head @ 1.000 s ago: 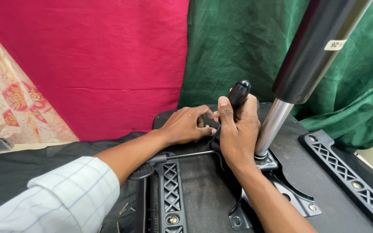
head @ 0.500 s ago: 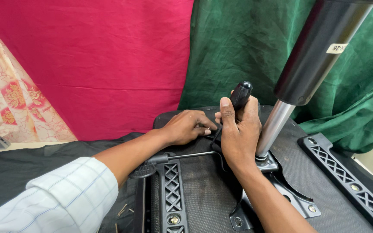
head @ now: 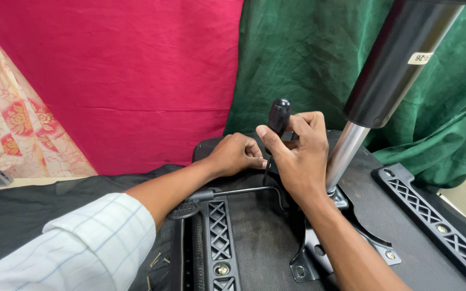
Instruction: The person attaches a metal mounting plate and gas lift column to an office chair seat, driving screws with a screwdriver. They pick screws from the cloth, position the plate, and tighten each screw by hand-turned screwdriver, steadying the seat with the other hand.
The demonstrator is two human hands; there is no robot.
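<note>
While leaning over from the left in a checked sleeve (head: 71, 242), keeping the left hand (head: 235, 156) just where it was half a second ago, on the far edge of the upturned chair seat (head: 254, 237). Holding its fingers (head: 252, 150) curled tight into the palm; hiding whatever may be pinched inside, so cannot tell if anything is. Lying loose below the forearm, a few small screws (head: 156, 261), beside the left lattice bracket (head: 218, 237) and the thin lever rod (head: 244, 190).

Moving rightward, gripping the screwdriver (head: 279, 114) with the right hand (head: 300, 161), fingers wrapped close around the lower handle. Shifting here since a second ago: sliding lower on the handle, baring more of its rounded black top above the thumb, and standing the tool more nearly upright, tip down between the two hands, touching or just beside the left knuckles. Looking, in my judgement, like a regrip mid-turning rather than a letting go.

Rising just right of that wrist, the silver column (head: 346, 153) and its black tube (head: 395, 70), unmoved; lying well apart at far right, the second lattice bracket (head: 438, 226).
</note>
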